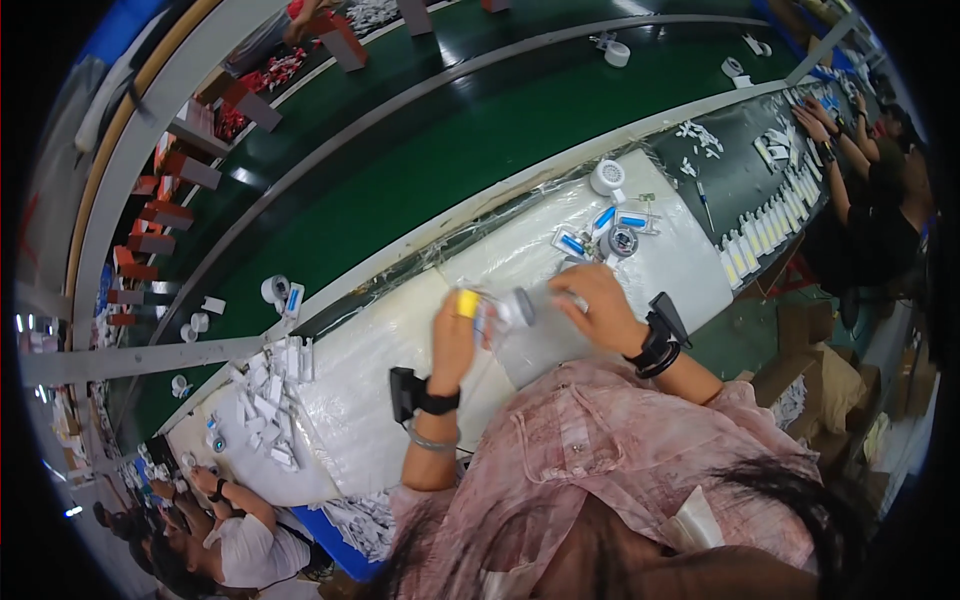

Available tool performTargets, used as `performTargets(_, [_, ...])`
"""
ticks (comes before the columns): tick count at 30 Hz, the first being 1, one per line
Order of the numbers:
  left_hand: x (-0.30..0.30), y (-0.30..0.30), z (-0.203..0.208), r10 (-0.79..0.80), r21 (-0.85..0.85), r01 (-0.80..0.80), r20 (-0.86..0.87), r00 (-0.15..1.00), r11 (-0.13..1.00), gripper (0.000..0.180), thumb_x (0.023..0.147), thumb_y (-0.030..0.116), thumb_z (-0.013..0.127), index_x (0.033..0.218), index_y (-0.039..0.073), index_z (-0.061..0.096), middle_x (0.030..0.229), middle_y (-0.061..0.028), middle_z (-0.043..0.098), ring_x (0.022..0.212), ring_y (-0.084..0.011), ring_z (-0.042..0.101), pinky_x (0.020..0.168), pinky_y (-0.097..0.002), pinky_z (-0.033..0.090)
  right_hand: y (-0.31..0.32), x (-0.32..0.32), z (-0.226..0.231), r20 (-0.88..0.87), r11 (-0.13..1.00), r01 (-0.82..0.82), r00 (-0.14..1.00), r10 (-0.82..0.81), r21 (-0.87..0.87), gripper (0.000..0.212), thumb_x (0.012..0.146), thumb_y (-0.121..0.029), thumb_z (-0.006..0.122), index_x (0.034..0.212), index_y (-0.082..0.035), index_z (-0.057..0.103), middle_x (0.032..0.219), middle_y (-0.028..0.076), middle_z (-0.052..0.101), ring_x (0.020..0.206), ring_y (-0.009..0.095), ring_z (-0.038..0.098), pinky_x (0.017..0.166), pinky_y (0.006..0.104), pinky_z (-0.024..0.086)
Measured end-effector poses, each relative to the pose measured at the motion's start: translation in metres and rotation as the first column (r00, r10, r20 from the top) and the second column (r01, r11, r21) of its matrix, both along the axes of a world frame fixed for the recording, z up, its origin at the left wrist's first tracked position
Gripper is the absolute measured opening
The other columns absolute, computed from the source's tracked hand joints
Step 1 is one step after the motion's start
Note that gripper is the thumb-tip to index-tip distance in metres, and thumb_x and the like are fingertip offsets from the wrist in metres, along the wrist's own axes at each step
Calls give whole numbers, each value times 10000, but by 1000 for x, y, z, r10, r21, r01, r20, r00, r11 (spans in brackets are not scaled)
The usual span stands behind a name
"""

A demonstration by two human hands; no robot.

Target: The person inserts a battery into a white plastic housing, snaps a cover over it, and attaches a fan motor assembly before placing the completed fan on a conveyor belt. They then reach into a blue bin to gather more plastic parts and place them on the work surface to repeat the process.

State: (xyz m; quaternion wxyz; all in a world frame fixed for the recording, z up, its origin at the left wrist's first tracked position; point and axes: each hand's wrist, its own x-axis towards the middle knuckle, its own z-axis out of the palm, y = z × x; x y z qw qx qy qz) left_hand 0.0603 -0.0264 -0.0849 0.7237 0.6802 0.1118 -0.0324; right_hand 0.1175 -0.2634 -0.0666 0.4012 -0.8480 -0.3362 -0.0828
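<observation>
My left hand (458, 330) is closed around a white part with a round grey end (516, 308), held above the padded work surface. A yellow patch (468, 303) shows at its fingers; whether it is a finger wrap or a separate piece I cannot tell. Just right of the part, my right hand (600, 308) has curled fingers, somewhat blurred; what they hold, if anything, is hidden. Beyond it lie an open round housing with a dark inside (620, 241), blue cylindrical cells in clear-and-white holders (632, 222) and a white round-headed piece with a slotted face (607, 178).
A green conveyor belt (400, 200) runs past the far side. White plastic parts (265, 405) are heaped at the left. White sticks with yellowish strips (765, 235) stand in a row at the right, near a screwdriver (707, 205). Co-workers sit on both sides.
</observation>
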Motion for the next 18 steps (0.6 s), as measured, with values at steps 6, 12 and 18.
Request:
performTargets(6, [69,66,-28,281,58,-287,90,955,956,295,1015,262,410,1136,9,502,893,-102,634,631,-132,608,530,-264,510,-56,36,-33,-46,934,138,986,-162,-329,175,756,-24,641,916,-94,649,918,95,629,854,313,585,757,414,424])
performTargets(12, [90,33,-70,65,794,-502,513,856,343,616,776,81,687,1329,-14,432,1278,-234,508,1238,-377,427,1081,-452,284,-72,48,-36,27,938,277,960,-278,-206,216,745,73,598,921,-47,635,937,131,628,877,338,594,744,421,464])
performTargets(18, [83,-91,-74,-546,771,143,294,785,620,634,693,78,732,1276,11,493,1250,-184,536,1186,-354,481,1007,-440,382,-74,53,-38,-116,910,386,907,-404,-154,173,765,45,610,917,-37,628,911,151,623,815,342,617,686,397,484])
